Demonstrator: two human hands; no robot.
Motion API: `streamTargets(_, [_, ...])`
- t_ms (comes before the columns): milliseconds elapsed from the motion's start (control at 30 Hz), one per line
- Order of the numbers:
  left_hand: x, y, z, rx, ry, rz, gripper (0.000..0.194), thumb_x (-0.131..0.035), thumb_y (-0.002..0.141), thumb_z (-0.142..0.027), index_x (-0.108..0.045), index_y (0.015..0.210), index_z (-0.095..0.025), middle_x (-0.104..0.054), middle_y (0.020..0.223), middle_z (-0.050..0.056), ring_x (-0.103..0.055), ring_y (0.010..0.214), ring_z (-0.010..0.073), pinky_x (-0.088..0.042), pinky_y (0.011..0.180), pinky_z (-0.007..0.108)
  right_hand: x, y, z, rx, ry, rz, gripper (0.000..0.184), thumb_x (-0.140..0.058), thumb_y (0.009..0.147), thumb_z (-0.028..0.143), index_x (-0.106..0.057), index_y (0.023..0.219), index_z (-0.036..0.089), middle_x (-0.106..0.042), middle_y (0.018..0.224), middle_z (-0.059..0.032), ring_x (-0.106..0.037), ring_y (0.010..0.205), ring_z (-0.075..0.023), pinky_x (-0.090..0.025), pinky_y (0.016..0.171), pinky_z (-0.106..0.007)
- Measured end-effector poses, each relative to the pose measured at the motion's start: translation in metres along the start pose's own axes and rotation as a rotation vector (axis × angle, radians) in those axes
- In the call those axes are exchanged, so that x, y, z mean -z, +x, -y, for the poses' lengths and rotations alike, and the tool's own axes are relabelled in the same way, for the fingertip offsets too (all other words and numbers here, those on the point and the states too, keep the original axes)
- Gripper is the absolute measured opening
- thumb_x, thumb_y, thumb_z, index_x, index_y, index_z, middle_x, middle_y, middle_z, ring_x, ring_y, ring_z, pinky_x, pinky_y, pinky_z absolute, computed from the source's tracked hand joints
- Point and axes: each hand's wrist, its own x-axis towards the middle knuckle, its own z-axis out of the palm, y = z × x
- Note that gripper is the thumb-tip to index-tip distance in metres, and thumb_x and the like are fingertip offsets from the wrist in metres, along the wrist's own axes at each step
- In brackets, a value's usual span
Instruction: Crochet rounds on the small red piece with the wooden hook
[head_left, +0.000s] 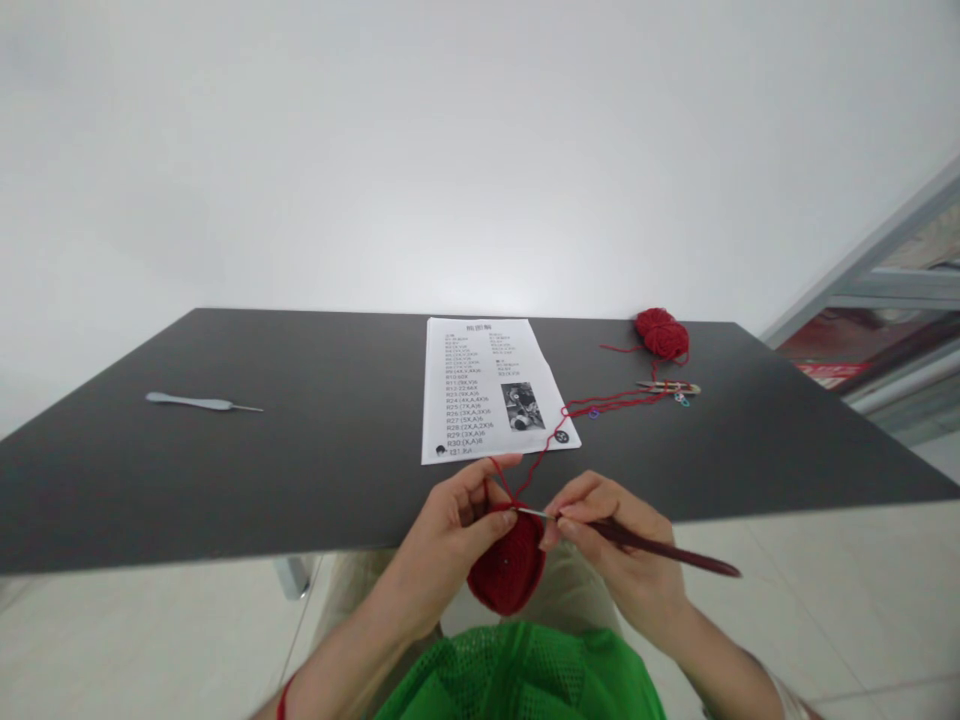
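Between my hands, just off the table's front edge, is a round red crochet piece (510, 570). My left hand (465, 520) pinches its upper rim, with red yarn (541, 455) running over the raised index finger. A crochet hook (660, 545) with a dark red handle is gripped in my right hand (611, 530). The hook's metal tip meets the rim of the crochet piece beside my left thumb; the loops there are too small to make out. From the piece, the yarn stretches across the table to a red yarn ball (661, 334) at the back right.
A printed pattern sheet (469, 390) lies mid-table on the dark table (315, 470). To the left rests a light grey-handled hook (191, 402). Near the yarn ball are small scissors-like metal tool (679, 387) and colored stitch markers (594, 413), with yarn strands alongside. A white wall stands behind.
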Motion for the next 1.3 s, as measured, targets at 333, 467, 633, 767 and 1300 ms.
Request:
streamTargets(333, [-0.004, 0.000, 0.008, 0.071, -0.132, -0.065, 0.053, -0.072, 0.066, -0.019, -0.061, 0.117, -0.012, -0.056, 0.066, -0.005, -0.046, 0.057, 0.0077, -0.032, 0.054, 0.021, -0.009, -0.015, 0.002, 0.274, -0.400, 0.023, 0.019, -0.056, 0.086, 0.005, -0.064, 0.092, 0.022, -0.070, 0.083, -0.0038, -0.069, 0.070, -0.0140, -0.057, 0.058, -0.021])
streamTargets(467, [-0.008, -0.001, 0.009, 0.041, -0.111, -0.110, 0.055, -0.071, 0.067, -0.020, -0.060, 0.120, -0.011, -0.056, 0.067, -0.005, -0.048, 0.059, 0.0086, -0.034, 0.055, 0.021, -0.018, -0.022, -0.002, 0.339, -0.506, 0.025, 0.021, -0.055, 0.086, 0.003, -0.062, 0.094, 0.021, -0.069, 0.082, -0.0046, -0.069, 0.074, -0.0152, -0.057, 0.061, -0.022])
streamTargets(633, [-0.013, -0.004, 0.011, -0.043, -0.049, -0.166, 0.053, -0.068, 0.070, -0.020, -0.058, 0.121, -0.010, -0.059, 0.066, -0.004, -0.051, 0.062, 0.0107, -0.038, 0.059, 0.023, -0.024, -0.030, -0.017, 0.353, -0.541, 0.032, 0.024, -0.056, 0.087, 0.003, -0.064, 0.101, 0.021, -0.070, 0.089, -0.0070, -0.068, 0.079, -0.0183, -0.059, 0.067, -0.028])
streamTargets(767, [-0.017, -0.005, 0.012, -0.087, -0.023, -0.184, 0.048, -0.068, 0.069, -0.018, -0.061, 0.116, -0.010, -0.058, 0.064, -0.006, -0.053, 0.063, 0.0105, -0.041, 0.064, 0.023, -0.021, -0.024, -0.027, 0.380, -0.518, 0.054, 0.027, -0.057, 0.087, 0.004, -0.064, 0.107, 0.022, -0.071, 0.092, -0.0078, -0.067, 0.078, -0.0189, -0.058, 0.065, -0.031])
streamTargets(1300, [-0.005, 0.000, 0.011, 0.043, -0.362, -0.070, 0.042, -0.080, 0.064, -0.017, -0.071, 0.104, -0.016, -0.062, 0.064, -0.004, -0.053, 0.057, 0.0064, -0.039, 0.057, 0.018, 0.002, -0.001, -0.024, 0.802, -0.719, 0.183, 0.023, -0.051, 0.090, 0.002, -0.065, 0.098, 0.018, -0.073, 0.087, -0.0062, -0.069, 0.076, -0.0157, -0.062, 0.065, -0.026])
